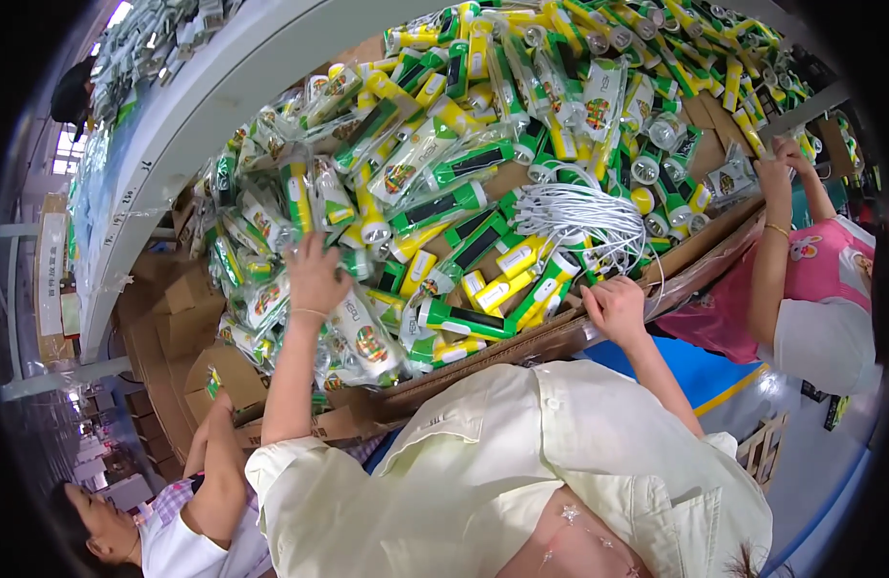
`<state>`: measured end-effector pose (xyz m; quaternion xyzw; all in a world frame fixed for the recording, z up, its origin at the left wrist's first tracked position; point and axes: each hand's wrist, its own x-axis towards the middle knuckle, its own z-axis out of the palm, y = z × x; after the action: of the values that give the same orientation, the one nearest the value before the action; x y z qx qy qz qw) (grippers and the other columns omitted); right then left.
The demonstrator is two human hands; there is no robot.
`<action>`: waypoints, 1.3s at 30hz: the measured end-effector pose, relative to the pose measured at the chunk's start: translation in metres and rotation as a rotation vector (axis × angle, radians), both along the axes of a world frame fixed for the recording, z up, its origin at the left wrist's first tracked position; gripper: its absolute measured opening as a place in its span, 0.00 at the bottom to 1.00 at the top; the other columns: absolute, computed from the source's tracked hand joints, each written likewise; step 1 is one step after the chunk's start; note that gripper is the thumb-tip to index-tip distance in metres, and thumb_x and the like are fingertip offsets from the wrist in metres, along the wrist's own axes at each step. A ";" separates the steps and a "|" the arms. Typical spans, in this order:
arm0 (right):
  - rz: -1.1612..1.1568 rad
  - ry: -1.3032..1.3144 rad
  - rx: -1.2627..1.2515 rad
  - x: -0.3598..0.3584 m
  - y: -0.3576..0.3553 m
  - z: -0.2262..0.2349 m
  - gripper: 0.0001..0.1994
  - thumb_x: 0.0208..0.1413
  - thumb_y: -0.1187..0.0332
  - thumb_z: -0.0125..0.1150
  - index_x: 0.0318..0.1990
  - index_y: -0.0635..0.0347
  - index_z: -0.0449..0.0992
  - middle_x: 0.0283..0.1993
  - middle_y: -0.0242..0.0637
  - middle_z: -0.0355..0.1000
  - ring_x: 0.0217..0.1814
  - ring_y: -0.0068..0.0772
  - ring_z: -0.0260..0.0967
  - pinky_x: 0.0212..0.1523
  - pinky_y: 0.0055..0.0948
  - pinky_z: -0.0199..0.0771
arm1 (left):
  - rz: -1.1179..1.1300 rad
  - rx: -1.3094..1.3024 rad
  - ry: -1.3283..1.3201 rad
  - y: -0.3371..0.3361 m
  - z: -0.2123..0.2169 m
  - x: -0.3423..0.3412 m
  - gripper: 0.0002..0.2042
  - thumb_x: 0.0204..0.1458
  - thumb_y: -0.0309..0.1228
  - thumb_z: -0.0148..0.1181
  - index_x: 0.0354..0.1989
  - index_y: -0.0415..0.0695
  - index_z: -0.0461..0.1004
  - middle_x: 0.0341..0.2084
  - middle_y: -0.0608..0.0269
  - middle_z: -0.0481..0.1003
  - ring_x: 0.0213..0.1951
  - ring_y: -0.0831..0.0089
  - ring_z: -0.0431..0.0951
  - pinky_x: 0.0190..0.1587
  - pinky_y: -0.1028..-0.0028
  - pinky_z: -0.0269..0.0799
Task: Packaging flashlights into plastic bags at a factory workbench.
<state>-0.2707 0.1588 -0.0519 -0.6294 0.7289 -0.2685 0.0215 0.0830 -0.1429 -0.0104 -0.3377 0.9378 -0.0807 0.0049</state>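
My left hand [316, 276] rests with its fingers spread on clear-bagged flashlights, beside a white-labelled bag [367, 339]. By the near cardboard edge, my right hand [615, 308] has its fingers curled; whatever they hold, if anything, is hidden. Just left of that hand lies a loose green-and-white flashlight [552, 279]. Beyond it, a bundle of white cables [575, 210] sits on the pile. Green, yellow and white flashlights [464, 252] are heaped around both hands, some loose and some bagged.
A cardboard wall [522, 345] borders the heap on my side. At right, a co-worker's hands [784, 164] are over the heap's edge; another person [199, 491] works at lower left by a cardboard box [225, 380]. A grey frame rail [189, 116] curves along the far left.
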 end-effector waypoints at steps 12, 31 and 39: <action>0.000 0.013 0.036 -0.003 0.003 -0.015 0.13 0.48 0.59 0.58 0.17 0.52 0.72 0.17 0.37 0.68 0.20 0.44 0.66 0.24 0.39 0.66 | 0.412 -0.093 0.183 -0.004 -0.025 0.024 0.26 0.37 0.40 0.62 0.50 0.49 0.70 0.59 0.55 0.58 0.62 0.42 0.47 0.63 0.44 0.38; 0.180 -0.104 0.050 -0.014 0.005 -0.011 0.15 0.51 0.60 0.56 0.16 0.55 0.71 0.14 0.41 0.66 0.16 0.46 0.66 0.18 0.41 0.62 | 0.103 -0.562 0.992 0.059 0.243 -0.042 0.08 0.44 0.18 0.56 0.34 0.39 0.75 0.30 0.55 0.76 0.31 0.65 0.77 0.35 0.72 0.72; 0.145 -0.038 0.059 -0.016 0.008 -0.034 0.15 0.48 0.60 0.59 0.14 0.56 0.69 0.13 0.41 0.65 0.15 0.45 0.64 0.17 0.41 0.61 | 0.472 -0.380 0.337 -0.113 0.344 0.112 0.41 0.28 0.39 0.66 0.59 0.50 0.62 0.59 0.47 0.57 0.60 0.50 0.56 0.60 0.59 0.56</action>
<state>-0.2863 0.1663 -0.0855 -0.6744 0.6885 -0.2565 0.0733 0.1955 -0.2558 0.3336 -0.5487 0.7896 -0.1937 -0.1946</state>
